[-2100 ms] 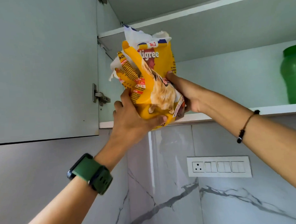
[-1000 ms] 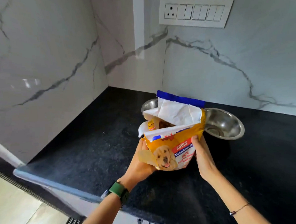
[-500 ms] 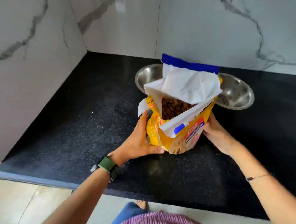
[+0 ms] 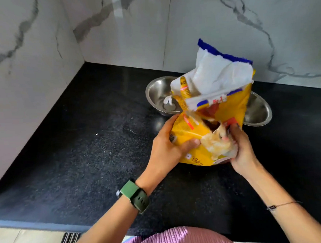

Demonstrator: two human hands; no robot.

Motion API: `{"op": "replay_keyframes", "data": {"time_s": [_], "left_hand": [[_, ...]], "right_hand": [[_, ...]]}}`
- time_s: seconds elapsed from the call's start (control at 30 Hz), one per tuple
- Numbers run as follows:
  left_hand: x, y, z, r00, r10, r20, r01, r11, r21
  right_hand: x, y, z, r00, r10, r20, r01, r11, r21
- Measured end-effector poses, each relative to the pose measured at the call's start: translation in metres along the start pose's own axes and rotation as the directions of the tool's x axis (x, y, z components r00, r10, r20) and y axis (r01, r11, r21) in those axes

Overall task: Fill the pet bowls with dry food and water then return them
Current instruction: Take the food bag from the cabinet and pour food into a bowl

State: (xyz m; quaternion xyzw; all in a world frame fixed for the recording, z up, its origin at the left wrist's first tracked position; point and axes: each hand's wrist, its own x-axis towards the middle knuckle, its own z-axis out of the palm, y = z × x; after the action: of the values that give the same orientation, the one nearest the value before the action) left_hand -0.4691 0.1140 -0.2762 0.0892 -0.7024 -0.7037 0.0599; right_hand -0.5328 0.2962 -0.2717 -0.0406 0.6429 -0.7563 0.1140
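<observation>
A yellow dry-food bag (image 4: 226, 108) with a torn white and blue top sits on the black countertop (image 4: 84, 151). Its open mouth leans to the left, over the nearer bowl. My left hand (image 4: 168, 148) grips the bag's lower left side, thumb pressed into the front. My right hand (image 4: 242, 149) holds the lower right corner. Behind the bag stand two steel bowls: the left bowl (image 4: 158, 96) looks empty, and the right bowl (image 4: 257, 112) is mostly hidden by the bag.
Marble walls (image 4: 35, 62) close off the corner at the left and back. The counter's front edge (image 4: 32, 223) runs along the bottom left, with floor tiles and a striped mat (image 4: 69, 241) below it.
The bag came down from the upper cabinet shelf to the counter in front of the bowls. Since half a second ago both hands have shifted lower on it and its top has tipped leftward.
</observation>
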Motion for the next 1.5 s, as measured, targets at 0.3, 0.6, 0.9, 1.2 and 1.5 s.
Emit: {"op": "replay_keyframes", "data": {"time_s": [0.3, 0.6, 0.9, 1.2, 1.5], "left_hand": [[0.030, 0.053, 0.033, 0.993, -0.110, 0.048, 0.118, 0.965, -0.234], [0.039, 0.060, 0.047, 0.990, -0.136, 0.034, 0.141, 0.962, -0.233], [0.040, 0.058, 0.053, 0.997, -0.032, -0.069, 0.020, 0.986, -0.168], [0.043, 0.063, 0.055, 0.996, -0.065, -0.060, 0.054, 0.982, -0.181], [0.046, 0.054, 0.063, 0.992, -0.057, -0.112, 0.043, 0.991, -0.127]], "right_hand": [[0.043, -0.088, -0.006, 0.967, 0.253, -0.018, -0.250, 0.942, -0.225], [0.061, -0.105, -0.014, 0.963, 0.269, -0.036, -0.260, 0.880, -0.398], [0.065, -0.110, -0.012, 0.988, 0.149, -0.037, -0.151, 0.898, -0.413], [0.062, -0.119, -0.009, 0.987, 0.156, -0.033, -0.155, 0.880, -0.449], [0.059, -0.119, -0.004, 0.991, 0.130, -0.017, -0.119, 0.842, -0.526]]}}
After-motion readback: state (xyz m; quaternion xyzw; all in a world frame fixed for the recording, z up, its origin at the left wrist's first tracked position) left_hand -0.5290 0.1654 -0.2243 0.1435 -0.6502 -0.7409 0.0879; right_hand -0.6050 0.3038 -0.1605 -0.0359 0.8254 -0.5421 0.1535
